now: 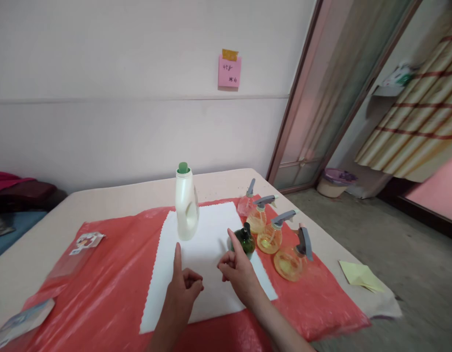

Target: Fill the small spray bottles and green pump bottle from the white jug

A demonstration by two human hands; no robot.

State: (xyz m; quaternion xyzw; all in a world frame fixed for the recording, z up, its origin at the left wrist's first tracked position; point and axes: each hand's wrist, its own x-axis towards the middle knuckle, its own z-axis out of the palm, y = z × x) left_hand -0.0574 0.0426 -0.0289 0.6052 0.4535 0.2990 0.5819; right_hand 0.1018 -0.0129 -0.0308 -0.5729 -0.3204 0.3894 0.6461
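Both grips are released: nothing is held by the left hand (184, 283) or the right hand (237, 268), each with its index finger extended and the others loosely curled. They are held over a white cloth (209, 293), spread on a red plastic sheet (101, 293). Just by the right index finger, a dark green pump bottle (249, 245) is stood upright; whether it is touched cannot be told, and its contents are hidden by the dark wall. Beside it, four spray bottles (289, 266) are set in a row, three yellowish and the farthest pinkish; whether liquid or plastic is tinted cannot be made out, but all are fitted with grey trigger heads. Beyond the left fingertip, a white jug (184, 210) is stood upright on the cloth, a green piece, apparently a spout, being shown in its threaded neck; its fill level is concealed. The setting-out looks done; no container is being lifted or poured, and how much is left cannot be judged. Farther off, the pale counter (218, 179) is backed by a wall with a pink note (229, 73).
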